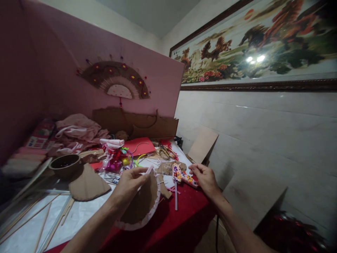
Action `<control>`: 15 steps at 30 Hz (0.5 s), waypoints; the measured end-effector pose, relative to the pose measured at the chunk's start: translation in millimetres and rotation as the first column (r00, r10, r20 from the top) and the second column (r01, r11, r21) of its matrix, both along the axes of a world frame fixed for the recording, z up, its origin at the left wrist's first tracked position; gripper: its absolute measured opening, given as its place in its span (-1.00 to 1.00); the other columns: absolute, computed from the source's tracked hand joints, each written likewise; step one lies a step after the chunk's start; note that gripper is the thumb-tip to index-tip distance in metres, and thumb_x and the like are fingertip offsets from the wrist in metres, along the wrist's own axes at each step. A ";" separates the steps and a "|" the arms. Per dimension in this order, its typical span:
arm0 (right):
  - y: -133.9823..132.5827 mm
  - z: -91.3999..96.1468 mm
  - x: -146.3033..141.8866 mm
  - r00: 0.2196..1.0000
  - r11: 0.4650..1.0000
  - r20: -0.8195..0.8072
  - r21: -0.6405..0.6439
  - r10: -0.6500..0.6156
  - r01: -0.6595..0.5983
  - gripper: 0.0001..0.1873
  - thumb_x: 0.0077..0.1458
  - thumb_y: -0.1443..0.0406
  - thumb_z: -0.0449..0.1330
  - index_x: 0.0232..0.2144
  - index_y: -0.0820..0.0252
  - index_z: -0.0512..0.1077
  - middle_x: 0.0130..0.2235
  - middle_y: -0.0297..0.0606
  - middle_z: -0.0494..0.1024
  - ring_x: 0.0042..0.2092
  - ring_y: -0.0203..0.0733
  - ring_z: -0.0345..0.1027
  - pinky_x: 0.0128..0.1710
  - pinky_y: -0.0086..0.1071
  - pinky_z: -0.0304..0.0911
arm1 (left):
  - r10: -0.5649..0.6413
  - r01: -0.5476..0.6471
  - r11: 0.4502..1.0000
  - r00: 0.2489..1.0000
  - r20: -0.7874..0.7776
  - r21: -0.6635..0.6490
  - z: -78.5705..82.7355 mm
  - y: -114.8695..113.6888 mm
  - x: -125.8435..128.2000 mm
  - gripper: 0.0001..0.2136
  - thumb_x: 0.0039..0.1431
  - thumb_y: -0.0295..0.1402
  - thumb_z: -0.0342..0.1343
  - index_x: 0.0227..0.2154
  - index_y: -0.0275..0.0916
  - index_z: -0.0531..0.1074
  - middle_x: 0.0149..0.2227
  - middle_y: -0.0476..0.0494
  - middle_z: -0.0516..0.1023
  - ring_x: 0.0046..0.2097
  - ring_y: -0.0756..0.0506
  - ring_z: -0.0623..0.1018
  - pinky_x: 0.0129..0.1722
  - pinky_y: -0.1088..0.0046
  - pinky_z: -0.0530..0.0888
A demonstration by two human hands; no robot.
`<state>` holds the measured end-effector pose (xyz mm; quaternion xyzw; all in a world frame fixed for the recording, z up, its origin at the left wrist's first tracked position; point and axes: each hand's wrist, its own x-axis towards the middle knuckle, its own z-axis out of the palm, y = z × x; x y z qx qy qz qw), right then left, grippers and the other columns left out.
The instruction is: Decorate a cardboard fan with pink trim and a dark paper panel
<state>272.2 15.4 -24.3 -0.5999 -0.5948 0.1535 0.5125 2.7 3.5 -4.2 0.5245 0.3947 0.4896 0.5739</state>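
Observation:
My left hand [131,184] pinches the upper rim of a rounded cardboard piece [140,202], its edge wrapped in pale pink fabric. The piece is tilted over the red cloth at the table's front. My right hand [206,180] is at the right edge of the table, thumb and fingers curled together; whatever they pinch, if anything, is too small to make out. Right beside those fingers lies a flower-patterned glue gun [184,175], a translucent glue stick [176,198] poking out of it towards me. Whether the hand touches its handle is unclear.
A cardboard fan shape [88,184], a dark bowl [65,165] and thin wooden sticks [43,225] lie on the left. Scissors [166,151], red paper [140,146] and bagged craft bits [116,158] are behind. A decorated fan [116,77] hangs on the pink board.

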 end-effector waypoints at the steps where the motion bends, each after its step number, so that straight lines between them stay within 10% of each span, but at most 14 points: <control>1: -0.4 -1.4 7.4 0.993 1.000 0.115 -0.008 0.009 -0.008 -0.65 0.05 0.10 0.05 -0.50 0.21 0.50 -0.49 -0.22 0.50 -0.42 -0.13 0.34 -0.40 -0.31 0.19 | 0.015 -0.015 1.000 1.000 -0.002 -0.002 0.5 0.2 0.2 -0.72 -0.14 -0.26 0.27 -0.33 -0.28 0.56 -0.43 -0.15 0.61 -0.41 -0.08 0.51 -0.44 0.48 0.32; 8: 4.9 -9.0 21.4 0.866 0.968 0.443 -0.194 0.231 -0.159 -0.49 -0.19 0.26 0.29 -0.09 0.21 0.40 -0.08 -0.11 0.43 -0.08 -0.04 0.30 -0.10 -0.25 0.17 | 0.065 -0.064 0.997 0.997 0.037 -0.031 4.7 0.2 0.6 -0.74 -0.20 -0.29 0.30 -0.38 -0.26 0.56 -0.46 -0.11 0.61 -0.44 -0.06 0.51 -0.46 0.52 0.32; 15: 20.8 -9.9 16.4 0.823 0.928 0.439 -0.258 0.360 -0.268 -0.63 -0.15 0.33 0.23 -0.20 0.25 0.38 -0.19 -0.19 0.46 -0.18 -0.10 0.32 -0.18 -0.29 0.19 | 0.051 -0.034 0.992 0.989 0.138 -0.119 -1.0 4.9 -5.2 -0.81 -0.18 -0.33 0.29 -0.46 -0.30 0.52 -0.56 -0.05 0.56 -0.53 -0.01 0.49 -0.54 0.56 0.35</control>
